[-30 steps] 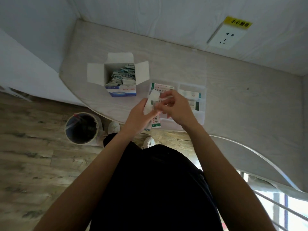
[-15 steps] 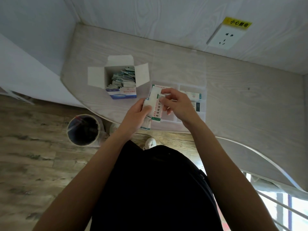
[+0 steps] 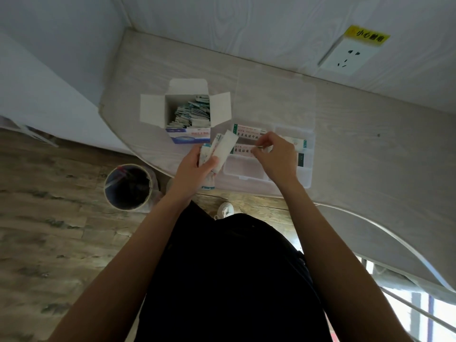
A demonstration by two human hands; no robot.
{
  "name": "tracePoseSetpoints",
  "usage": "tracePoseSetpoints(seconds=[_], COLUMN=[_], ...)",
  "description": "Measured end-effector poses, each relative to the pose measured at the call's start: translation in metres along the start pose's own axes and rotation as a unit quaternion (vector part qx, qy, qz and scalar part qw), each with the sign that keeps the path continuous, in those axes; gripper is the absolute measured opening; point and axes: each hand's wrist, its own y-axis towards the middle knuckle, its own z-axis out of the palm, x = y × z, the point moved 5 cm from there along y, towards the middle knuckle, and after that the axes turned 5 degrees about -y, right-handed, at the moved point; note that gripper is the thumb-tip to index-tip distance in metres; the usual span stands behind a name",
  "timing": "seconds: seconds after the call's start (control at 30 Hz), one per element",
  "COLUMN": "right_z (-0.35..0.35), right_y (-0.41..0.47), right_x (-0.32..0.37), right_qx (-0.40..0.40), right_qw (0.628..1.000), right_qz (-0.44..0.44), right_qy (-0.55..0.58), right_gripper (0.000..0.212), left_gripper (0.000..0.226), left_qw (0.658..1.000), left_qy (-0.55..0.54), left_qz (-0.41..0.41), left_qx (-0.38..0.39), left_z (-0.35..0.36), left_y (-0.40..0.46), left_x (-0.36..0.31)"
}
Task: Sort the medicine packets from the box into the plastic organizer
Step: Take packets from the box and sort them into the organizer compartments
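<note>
An open cardboard box with its flaps spread stands on the desk, packed with several medicine packets. To its right lies a clear plastic organizer with packets in its far compartments. My left hand grips a fanned stack of white packets just left of the organizer. My right hand is over the organizer's middle-left compartment, fingertips pinching the end of a packet that lies in it.
The organizer's clear lid lies open behind it on the pale wooden desk. A wall socket sits at the upper right. A round waste bin stands on the floor at the left, below the desk's curved edge.
My right hand has carried one packet from the stack in my left hand into the organizer's middle-left compartment. My left hand has kept the stack and shifted slightly left.
</note>
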Motion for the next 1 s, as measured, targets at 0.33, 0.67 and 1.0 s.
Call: tracePoseSetpoints(seconds=[0.33,0.67,1.0], right_z=[-0.002,-0.012,-0.009], right_y=[-0.001,-0.015,-0.024], right_x=[0.008,0.006,-0.003], right_qx=[-0.003,0.102,0.048], right_qw=[1.000,0.841,0.951], right_qz=[-0.021,0.116,0.012], right_qy=[0.023,0.519,0.305], right_gripper=[0.029,0.020,0.018], left_gripper=[0.019,0.008,0.015], left_qw=[0.999,0.991,0.993], left_qy=[-0.009,-0.134,-0.115], left_qz=[0.024,0.007,0.014], left_qx=[0.020,-0.024,-0.002], left_z=[0.010,0.013,0.023], left_y=[-0.003,-0.003,-0.006], left_x=[-0.006,-0.014,-0.021])
